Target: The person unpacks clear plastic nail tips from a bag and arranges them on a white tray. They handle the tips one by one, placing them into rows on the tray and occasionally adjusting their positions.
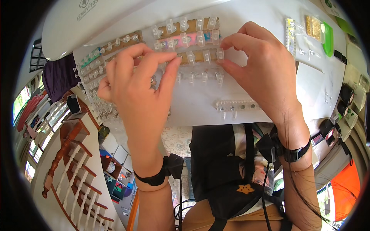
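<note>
A scalloped gold display strip [199, 56] with clear false nail tips along it lies before me on the white table. The thumb and forefinger of my left hand [138, 78] meet over its left part, at a small shiny peg [179, 57]. Whatever is between those fingertips is hidden, as is the strip's left end. My right hand [260, 57] has its thumb and forefinger on either side of the clear nail tip [220, 55] at the strip's right end. Just beyond lie a pink and blue strip [193, 39] and another gold strip [192, 25], both bearing clear nail tips.
A white machine [115, 17] stands at the back left. More strips with clear pegs [92, 72] are at left, partly behind my hand. Nearer are loose nail tips [204, 76] and a clear strip [237, 106]. A gold-filled box [313, 27] and a green tray [328, 39] sit right.
</note>
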Action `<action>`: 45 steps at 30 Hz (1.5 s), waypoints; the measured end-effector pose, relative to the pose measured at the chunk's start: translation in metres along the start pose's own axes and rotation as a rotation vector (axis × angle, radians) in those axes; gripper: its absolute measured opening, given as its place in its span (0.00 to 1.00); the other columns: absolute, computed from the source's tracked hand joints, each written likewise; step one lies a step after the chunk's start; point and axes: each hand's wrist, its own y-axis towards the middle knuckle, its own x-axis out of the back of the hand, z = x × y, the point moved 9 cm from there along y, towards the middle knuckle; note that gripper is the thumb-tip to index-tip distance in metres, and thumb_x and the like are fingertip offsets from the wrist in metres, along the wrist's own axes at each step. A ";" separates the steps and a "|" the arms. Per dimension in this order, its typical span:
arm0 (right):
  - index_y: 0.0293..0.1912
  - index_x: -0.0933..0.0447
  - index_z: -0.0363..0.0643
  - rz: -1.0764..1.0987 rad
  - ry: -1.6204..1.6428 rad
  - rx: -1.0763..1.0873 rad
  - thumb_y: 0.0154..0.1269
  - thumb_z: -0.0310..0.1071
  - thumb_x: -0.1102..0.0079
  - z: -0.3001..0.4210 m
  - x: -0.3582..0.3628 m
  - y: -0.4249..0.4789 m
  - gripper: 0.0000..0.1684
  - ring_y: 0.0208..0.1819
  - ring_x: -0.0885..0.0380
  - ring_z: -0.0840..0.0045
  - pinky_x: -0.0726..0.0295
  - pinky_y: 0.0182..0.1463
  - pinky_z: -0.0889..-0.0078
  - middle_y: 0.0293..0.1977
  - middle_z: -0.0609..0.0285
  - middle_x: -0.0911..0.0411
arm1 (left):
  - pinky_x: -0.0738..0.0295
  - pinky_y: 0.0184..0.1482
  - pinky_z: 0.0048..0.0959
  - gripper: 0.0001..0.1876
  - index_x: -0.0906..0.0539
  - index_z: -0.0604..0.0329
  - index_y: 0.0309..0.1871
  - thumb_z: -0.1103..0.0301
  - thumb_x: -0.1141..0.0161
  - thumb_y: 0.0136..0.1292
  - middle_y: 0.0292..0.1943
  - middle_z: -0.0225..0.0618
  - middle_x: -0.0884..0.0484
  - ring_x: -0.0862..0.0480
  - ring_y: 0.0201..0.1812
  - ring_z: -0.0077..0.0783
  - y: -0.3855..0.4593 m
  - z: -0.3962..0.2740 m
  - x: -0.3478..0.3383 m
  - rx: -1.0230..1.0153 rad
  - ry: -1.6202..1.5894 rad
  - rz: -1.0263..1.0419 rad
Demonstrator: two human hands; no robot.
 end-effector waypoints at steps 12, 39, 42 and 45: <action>0.40 0.14 0.49 -0.001 0.035 0.002 0.53 0.32 0.22 -0.002 -0.001 0.000 0.13 0.33 0.19 0.69 0.20 0.37 0.65 0.36 0.68 0.19 | 0.46 0.58 0.43 0.10 0.12 0.40 0.35 0.55 0.21 0.54 0.46 0.21 0.21 0.23 0.53 0.31 -0.003 0.009 -0.005 0.033 -0.021 -0.070; 0.39 0.13 0.47 -0.047 0.045 0.025 0.53 0.33 0.22 -0.001 0.000 -0.001 0.12 0.34 0.20 0.69 0.21 0.38 0.65 0.36 0.68 0.20 | 0.47 0.59 0.43 0.11 0.12 0.46 0.33 0.55 0.23 0.56 0.48 0.20 0.20 0.24 0.50 0.30 0.000 0.008 -0.003 0.061 -0.005 -0.039; 0.39 0.13 0.47 -0.054 0.041 0.031 0.53 0.32 0.22 0.001 0.000 -0.002 0.12 0.35 0.20 0.69 0.21 0.38 0.65 0.36 0.68 0.20 | 0.47 0.60 0.43 0.10 0.12 0.45 0.38 0.56 0.24 0.59 0.51 0.22 0.19 0.24 0.53 0.30 -0.002 0.011 0.001 0.085 -0.060 -0.046; 0.39 0.13 0.47 -0.078 0.038 0.046 0.52 0.32 0.22 0.002 0.001 -0.003 0.13 0.36 0.20 0.68 0.21 0.39 0.64 0.36 0.67 0.20 | 0.47 0.62 0.43 0.09 0.12 0.44 0.44 0.58 0.26 0.62 0.52 0.22 0.19 0.23 0.56 0.31 -0.006 0.020 0.007 0.134 -0.144 -0.061</action>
